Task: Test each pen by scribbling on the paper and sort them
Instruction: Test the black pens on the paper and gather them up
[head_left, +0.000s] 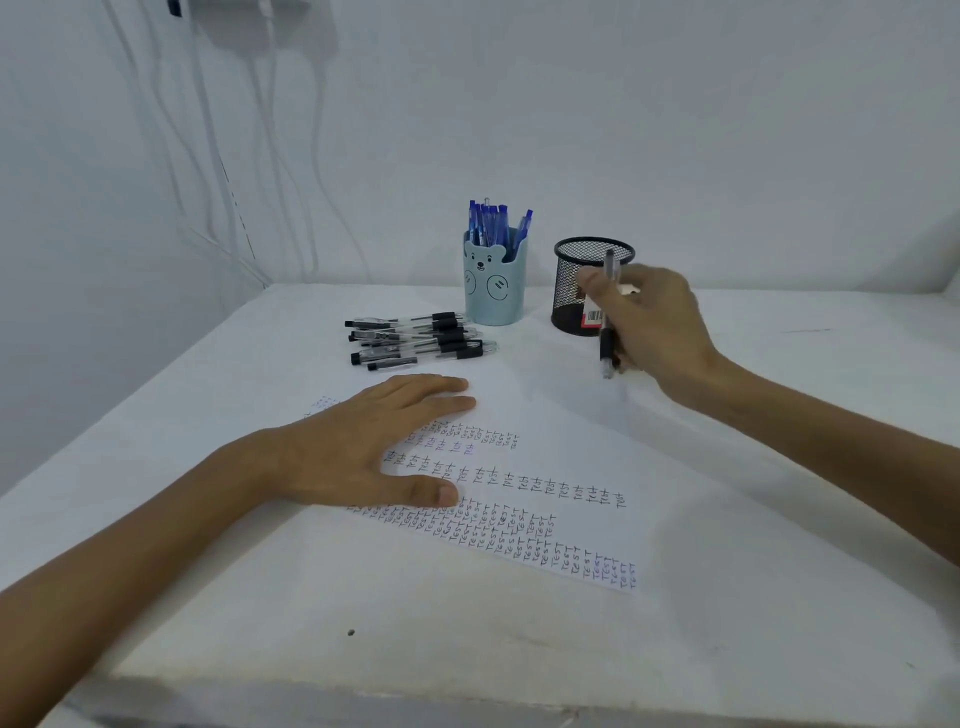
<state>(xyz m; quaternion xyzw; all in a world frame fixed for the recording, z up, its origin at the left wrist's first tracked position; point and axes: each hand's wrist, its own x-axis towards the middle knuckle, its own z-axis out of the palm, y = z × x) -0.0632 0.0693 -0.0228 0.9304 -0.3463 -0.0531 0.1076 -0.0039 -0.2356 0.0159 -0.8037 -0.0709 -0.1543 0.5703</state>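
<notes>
Tabletop (260, 597): pen (607, 344) upright (tip down).

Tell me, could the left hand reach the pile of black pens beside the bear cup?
Probably yes. The left hand rests flat on the white paper sheet, holding nothing, and the pile of black clear-barrelled pens lies just beyond it with nothing between.

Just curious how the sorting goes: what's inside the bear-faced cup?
Blue pens stand in the bear-faced cup, tops sticking out. Its opaque wall hides their lower parts and anything else inside.
</notes>
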